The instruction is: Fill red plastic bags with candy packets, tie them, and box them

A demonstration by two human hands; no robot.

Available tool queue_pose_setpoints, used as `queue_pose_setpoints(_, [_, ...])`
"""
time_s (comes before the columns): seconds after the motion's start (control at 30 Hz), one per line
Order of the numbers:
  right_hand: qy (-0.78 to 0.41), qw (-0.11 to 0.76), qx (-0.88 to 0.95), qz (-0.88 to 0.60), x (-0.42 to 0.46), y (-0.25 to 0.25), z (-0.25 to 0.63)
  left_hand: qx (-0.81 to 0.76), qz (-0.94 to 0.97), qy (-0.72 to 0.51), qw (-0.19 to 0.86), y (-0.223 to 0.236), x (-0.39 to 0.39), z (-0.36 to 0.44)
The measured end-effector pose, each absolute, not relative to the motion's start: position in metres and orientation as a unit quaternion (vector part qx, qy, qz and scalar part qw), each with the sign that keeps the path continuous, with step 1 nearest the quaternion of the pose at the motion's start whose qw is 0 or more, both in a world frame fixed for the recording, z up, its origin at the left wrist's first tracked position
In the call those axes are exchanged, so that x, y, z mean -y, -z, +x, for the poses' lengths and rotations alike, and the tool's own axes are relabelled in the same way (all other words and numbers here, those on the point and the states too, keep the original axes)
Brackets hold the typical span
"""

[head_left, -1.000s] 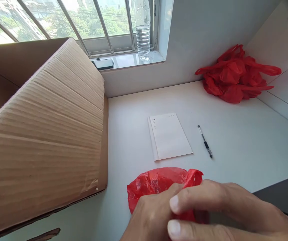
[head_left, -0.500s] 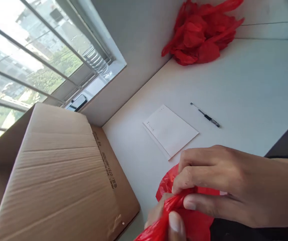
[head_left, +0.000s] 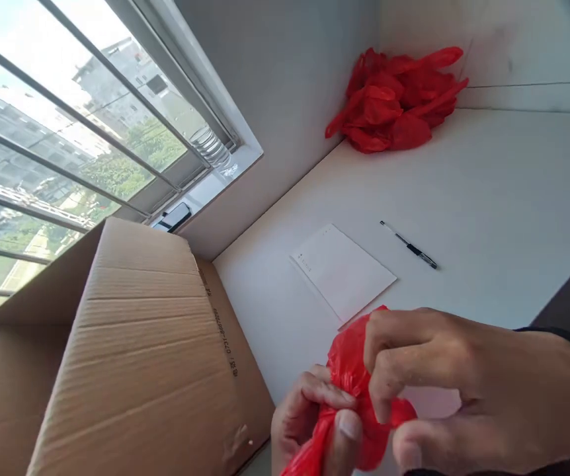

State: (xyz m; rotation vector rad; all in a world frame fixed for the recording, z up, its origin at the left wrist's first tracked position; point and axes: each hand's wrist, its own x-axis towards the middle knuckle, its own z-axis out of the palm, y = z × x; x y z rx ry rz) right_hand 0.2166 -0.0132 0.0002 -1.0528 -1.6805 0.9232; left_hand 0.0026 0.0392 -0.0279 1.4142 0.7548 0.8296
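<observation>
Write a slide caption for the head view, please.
Left hand pinching a red plastic bag, right hand close by.

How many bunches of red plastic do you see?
2: one bunch pinched in the left hand, one heap at the table's far corner; more may be hidden inside that heap.

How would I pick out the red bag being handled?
Start at the open cardboard box on the left, then the white notepad to its right. Just below that in view, a red plastic bag is pinched in the left hand. Unlike the crumpled red plastic heap in the corner, it's held.
</observation>
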Motion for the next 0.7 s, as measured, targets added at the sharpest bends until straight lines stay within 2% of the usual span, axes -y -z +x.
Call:
queue_pose_setpoints(0.1, [-0.425, 0.446, 0.689, -0.383, 0.004, 0.009, 0.221, -0.337, 0.633, -0.348, 0.603, 0.024, -0.033, 0.004])
queue_pose_setpoints(0.2, [-0.448, 0.399, 0.693, -0.400, -0.005, 0.023, 0.217, -0.342, 0.679, -0.343, 0.552, 0.021, -0.030, 0.002])
queue_pose_setpoints(0.43, [-0.566, 0.347, 0.615, -0.424, -0.013, 0.040, 0.209, -0.341, 0.767, -0.462, 0.285, 0.041, -0.026, 0.008])
queue_pose_setpoints(0.53, [-0.595, 0.333, 0.604, -0.412, -0.016, 0.043, 0.210, -0.344, 0.784, -0.458, 0.241, 0.050, -0.026, 0.008])
queue_pose_setpoints(0.7, [-0.548, 0.367, 0.600, -0.452, -0.014, 0.043, 0.214, -0.340, 0.815, -0.415, 0.221, 0.061, -0.026, 0.000])
